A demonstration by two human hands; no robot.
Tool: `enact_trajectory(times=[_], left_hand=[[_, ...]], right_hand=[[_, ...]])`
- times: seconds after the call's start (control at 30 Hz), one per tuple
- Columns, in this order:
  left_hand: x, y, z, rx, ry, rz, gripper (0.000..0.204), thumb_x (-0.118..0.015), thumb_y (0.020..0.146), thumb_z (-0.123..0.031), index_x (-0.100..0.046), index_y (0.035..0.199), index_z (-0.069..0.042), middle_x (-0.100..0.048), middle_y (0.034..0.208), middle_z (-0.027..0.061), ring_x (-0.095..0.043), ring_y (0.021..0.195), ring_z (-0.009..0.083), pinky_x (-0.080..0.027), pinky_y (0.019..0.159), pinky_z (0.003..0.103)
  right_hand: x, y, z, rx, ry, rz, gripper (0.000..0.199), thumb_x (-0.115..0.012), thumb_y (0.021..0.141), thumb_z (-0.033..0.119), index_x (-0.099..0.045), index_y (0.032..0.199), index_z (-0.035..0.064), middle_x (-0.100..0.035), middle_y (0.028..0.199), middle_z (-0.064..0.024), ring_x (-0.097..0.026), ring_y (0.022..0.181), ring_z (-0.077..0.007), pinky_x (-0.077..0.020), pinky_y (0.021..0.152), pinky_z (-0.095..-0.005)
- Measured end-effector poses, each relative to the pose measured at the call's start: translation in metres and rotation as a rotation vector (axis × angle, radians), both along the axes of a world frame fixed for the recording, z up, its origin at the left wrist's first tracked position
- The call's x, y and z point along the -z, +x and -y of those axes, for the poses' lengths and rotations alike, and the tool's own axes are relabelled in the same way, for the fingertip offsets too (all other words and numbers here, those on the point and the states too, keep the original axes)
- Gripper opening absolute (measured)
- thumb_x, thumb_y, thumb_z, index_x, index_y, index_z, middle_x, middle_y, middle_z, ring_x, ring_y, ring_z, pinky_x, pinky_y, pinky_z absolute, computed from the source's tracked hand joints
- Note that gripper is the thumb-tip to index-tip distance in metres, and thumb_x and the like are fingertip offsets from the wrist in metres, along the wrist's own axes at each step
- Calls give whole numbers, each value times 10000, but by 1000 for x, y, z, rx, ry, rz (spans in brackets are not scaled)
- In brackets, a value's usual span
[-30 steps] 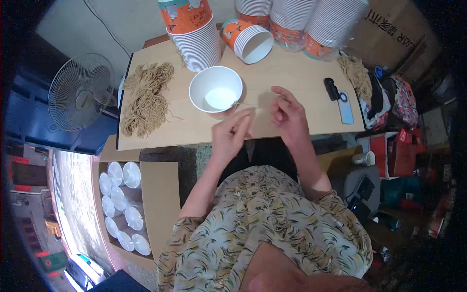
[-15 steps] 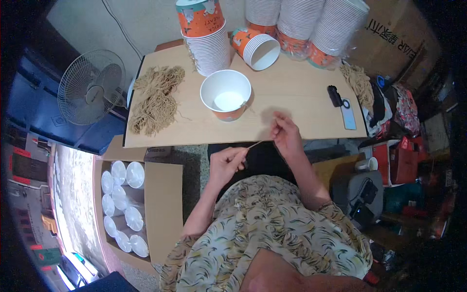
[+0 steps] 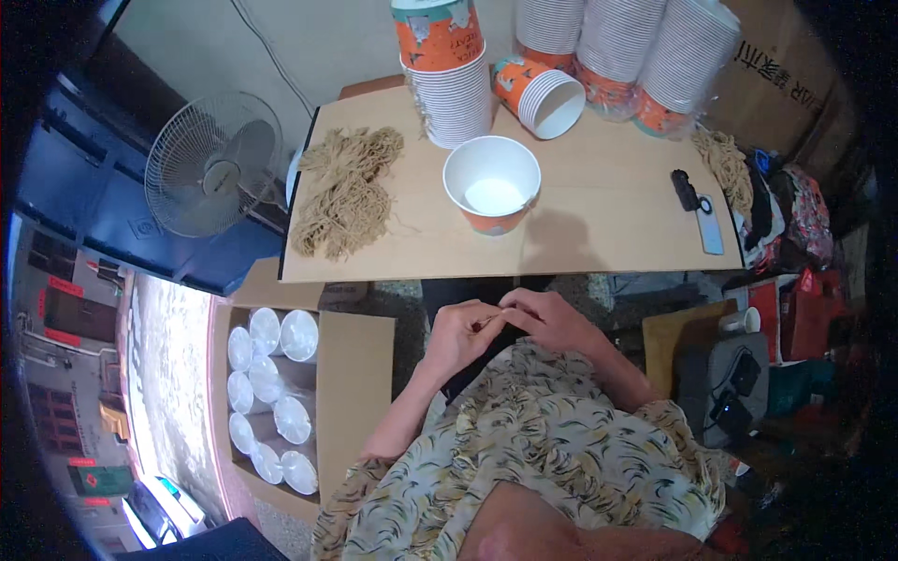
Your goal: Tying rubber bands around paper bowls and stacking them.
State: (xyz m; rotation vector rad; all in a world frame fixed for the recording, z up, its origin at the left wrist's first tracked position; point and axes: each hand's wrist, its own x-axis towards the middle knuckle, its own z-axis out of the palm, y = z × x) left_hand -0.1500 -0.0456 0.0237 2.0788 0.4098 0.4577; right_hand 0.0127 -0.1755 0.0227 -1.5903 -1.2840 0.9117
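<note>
The paper bowl point(image 3: 492, 192) stands upright, mouth upward.

Lt-colored top point(image 3: 608, 439) w/ yel/blk squiggles.

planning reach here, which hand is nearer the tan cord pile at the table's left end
Left. The left hand is short of the table, to the right of the tan cord pile; the right hand is farther right.

Caged fan point(image 3: 213, 166) before a blue panel point(image 3: 122, 201), slim pale device point(image 3: 712, 234) beside a black object point(image 3: 685, 190), white mug point(image 3: 742, 321)
</note>
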Motion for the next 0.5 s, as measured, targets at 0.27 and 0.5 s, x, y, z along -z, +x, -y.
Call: enact_trajectory(times=[0.27, 0.5], left_hand=[[5, 17, -24, -77, -634, -15, 114, -733, 913, -111, -772, 986, -33, -715, 791, 9, -624, 678, 67, -480, 599, 207], [22, 66, -26, -12, -893, -23, 97, -765, 883, -105, -756, 926, -18, -722, 821, 31, -626, 723, 78, -472, 638, 215]], right_hand=[[-7, 14, -2, 201, 134, -49, 117, -689, 926, 114, -669, 979, 12, -533, 673, 36, -424, 613, -36, -371, 547, -239], [-14, 41, 15, 376, 101, -27, 146, -684, 923, 140, -701, 982, 8, -652, 756, -39, -520, 648, -71, -452, 591, -271]])
